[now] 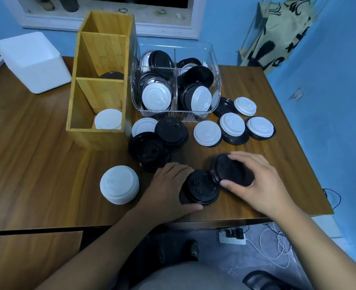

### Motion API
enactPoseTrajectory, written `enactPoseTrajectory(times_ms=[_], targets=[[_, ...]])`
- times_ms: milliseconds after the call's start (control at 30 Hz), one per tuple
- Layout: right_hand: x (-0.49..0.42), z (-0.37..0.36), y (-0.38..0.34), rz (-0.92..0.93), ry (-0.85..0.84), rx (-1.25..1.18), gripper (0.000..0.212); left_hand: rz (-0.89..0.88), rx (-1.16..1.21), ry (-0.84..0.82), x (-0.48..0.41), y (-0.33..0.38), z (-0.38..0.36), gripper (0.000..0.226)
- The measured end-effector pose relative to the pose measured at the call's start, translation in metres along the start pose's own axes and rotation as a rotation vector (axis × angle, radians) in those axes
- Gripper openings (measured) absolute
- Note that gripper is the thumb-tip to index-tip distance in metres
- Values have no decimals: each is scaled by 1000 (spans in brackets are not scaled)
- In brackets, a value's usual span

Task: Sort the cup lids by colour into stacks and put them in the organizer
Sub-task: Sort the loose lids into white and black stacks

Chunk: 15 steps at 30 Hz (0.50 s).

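**Tilted lid sits just right of the black stack**

The left hand (168,185) cups a low stack of black plastic cup lids (202,189) on the brown wooden table (47,164); the right hand (262,185) pinches a single black plastic lid (228,170), tilted on edge, its lower rim touching the stack's right side; it likely needs laying leftward, flat onto the stack; the three-compartment wooden organizer (78,101) stands back-left, nearer the left hand.

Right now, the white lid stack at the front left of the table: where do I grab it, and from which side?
Wrap the side wall low down, coming from above. The white lid stack stands upright and free on the table; pinching the top lid would probably lift only that one. The left hand, nearest, holds black lids.
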State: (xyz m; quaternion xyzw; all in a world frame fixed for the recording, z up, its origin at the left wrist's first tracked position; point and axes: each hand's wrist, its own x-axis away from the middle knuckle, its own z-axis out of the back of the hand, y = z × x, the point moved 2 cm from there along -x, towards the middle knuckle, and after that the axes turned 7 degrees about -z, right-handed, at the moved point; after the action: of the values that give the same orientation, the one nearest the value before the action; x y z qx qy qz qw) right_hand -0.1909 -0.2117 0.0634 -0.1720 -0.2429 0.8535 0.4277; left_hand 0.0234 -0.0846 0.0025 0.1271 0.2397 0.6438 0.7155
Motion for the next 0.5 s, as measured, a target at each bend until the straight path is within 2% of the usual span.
enactPoseTrajectory(times_ms=[100, 233, 500], targets=[[5, -19, -21, 90, -101, -1, 67, -5, -10, 15, 0, -2, -3, 92], [8, -39, -29, 104, -195, 39, 71, -20, -3, 36, -1, -3, -4, 92], [7, -45, -33, 102, -222, 84, 72, -42, 9, 69, 0, -4, -6, 97]])
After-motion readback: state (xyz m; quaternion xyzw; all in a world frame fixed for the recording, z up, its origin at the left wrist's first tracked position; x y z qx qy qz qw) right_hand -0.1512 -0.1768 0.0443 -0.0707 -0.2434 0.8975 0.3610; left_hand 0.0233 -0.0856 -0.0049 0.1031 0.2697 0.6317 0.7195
